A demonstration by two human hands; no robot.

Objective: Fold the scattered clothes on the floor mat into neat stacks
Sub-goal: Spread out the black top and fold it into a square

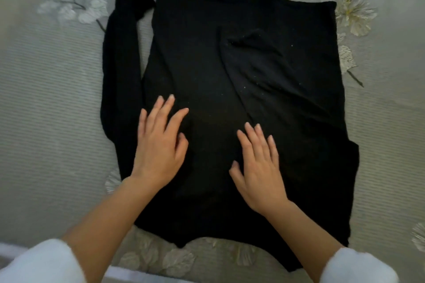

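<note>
- Black knit cloth lies flat under the left hand's fingers [165, 110], which are straight and slightly fanned, palm down, gripping nothing.
- Under the right hand's fingers [257, 137] is the same cloth; these are straight too and held closer together, thumb out to the side, curled round nothing.
- The left hand [158, 144] rests on the sweater [202, 52] near the left edge of its body. The right hand [257, 167] rests near the middle, a little nearer the person, with bare black fabric between the two.
- Just beyond the right fingertips a diagonal fold [276, 71] runs up across the body (it looks like a sleeve laid inward, dotted with pale lint specks).
- Outside the left hand the long sleeve [119, 71] lies stretched alongside the body, its far end bent over.
- The sweater is spread on the floor mat [46, 110], neckline away from the person, hem nearest.
- The mat is grey and ribbed, printed with pale flowers [351, 11] around the garment.
- White cuffs [39, 262] show at both near corners, above bare forearms.
</note>
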